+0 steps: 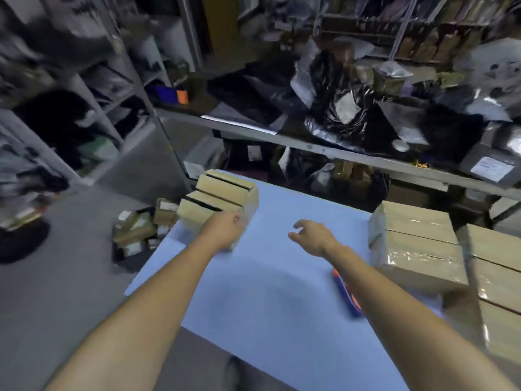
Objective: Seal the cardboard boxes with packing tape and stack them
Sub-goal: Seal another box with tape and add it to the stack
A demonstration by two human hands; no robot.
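Two unsealed cardboard boxes stand at the far left corner of the blue table [270,292]: a far box [228,186] and a near box [201,210], each with a dark gap between its top flaps. My left hand [225,230] lies against the near box's right front side, fingers curled onto it. My right hand [310,235] hovers over the table with fingers spread and relaxed, holding nothing. A blue and orange tape dispenser [346,294] lies on the table under my right forearm. Taped boxes [417,244] are stacked at the right edge.
More taped boxes [499,280] stand at the far right. A pile of small boxes [138,230] lies on the floor left of the table. A long shelf [324,148] with black bags runs behind; racks stand at the left.
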